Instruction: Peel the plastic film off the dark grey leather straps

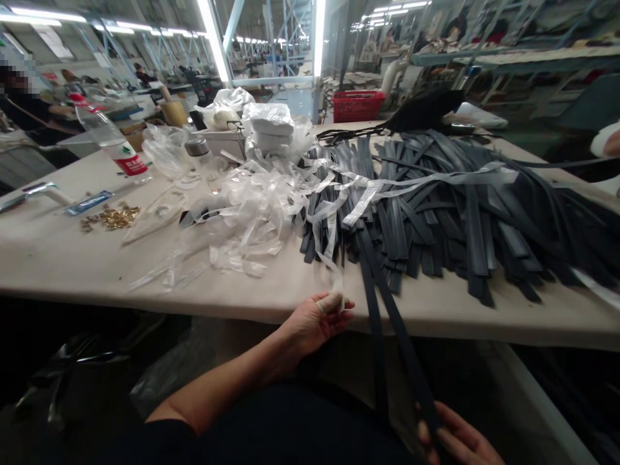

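My left hand [320, 321] is at the table's front edge, fingers closed on a translucent white plastic strip [330, 258] that runs up over the pile. At the lower right, my right hand [455, 434] grips a long black strap [404, 342], partly cut off by the frame's bottom. A second black length [374, 336] hangs over the edge beside it. Both lead up to a big heap of dark straps [431, 219] on the right half of the table. Left of that heap lies a tangle of crumpled white strips [256, 200].
On the pale tabletop [62, 258] are brass-coloured pieces [119, 217], a tilted plastic bottle [113, 142], a glass jar [201, 158] and plastic-wrapped white bundles [271, 126]. Behind stands a red basket [358, 105]. Another person [33, 116] is at the left; part of someone's hand [611, 143] shows at the right edge.
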